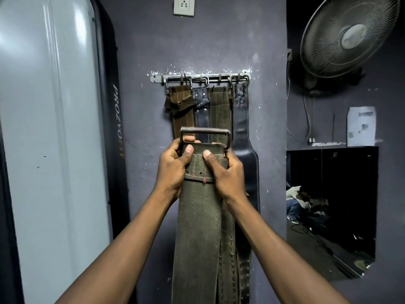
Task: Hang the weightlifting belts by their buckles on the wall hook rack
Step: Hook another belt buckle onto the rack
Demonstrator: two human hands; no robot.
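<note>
Between both hands, below the rack (157, 78): green belt (197, 218), held upright with buckle (205, 131) uppermost, presumably so its frame can be lifted onto a hook. Left hand (173, 170) and right hand (226, 173) each curl round one edge of the folded top, thumbs pressed on the front. Above the hands, hung belts (219, 110) crowd the rack; whether a hook is free cannot be told. Held belt's lower end is cut off; fingers hidden behind it
</note>
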